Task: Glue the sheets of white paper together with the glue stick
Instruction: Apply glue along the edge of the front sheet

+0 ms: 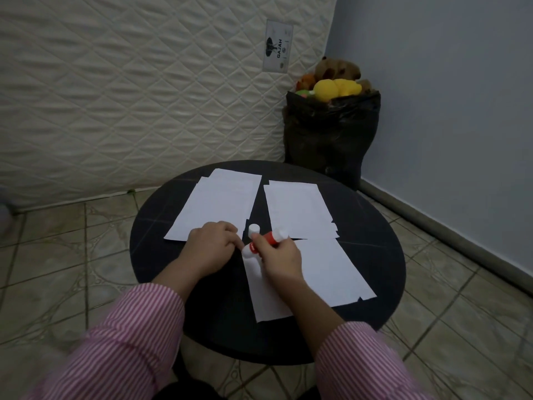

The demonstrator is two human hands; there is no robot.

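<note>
Glue stick (266, 241) sits dead centre of the frame, lying at a slant in the right hand (278, 259), whose fingers are curled round its red barrel. Left hand (212, 248) is right beside it on the left, fingers curled in with the tips at the stick's white lower end; whether it's pinching that end or just touching it, I can't tell. A small white cap (253, 228) stands just above the two hands on the black tabletop (150, 255), so I'd guess the stick is open and the base is about to get twisted. Paper is in three spots: one pile (219, 202) upper left of the hands, another pile (298, 209) upper right, and a sheet (326, 269) under the right hand, lower right of centre. What could go wrong: wind the glue out too far and it smears thick or snaps off. That lower sheet has nothing pinning it except the right wrist, so the first drag of glue could slide or crumple it. The cap is close to the hands and easy to knock over. The piles look loosely stacked, so edges may end up glued crooked.
</note>
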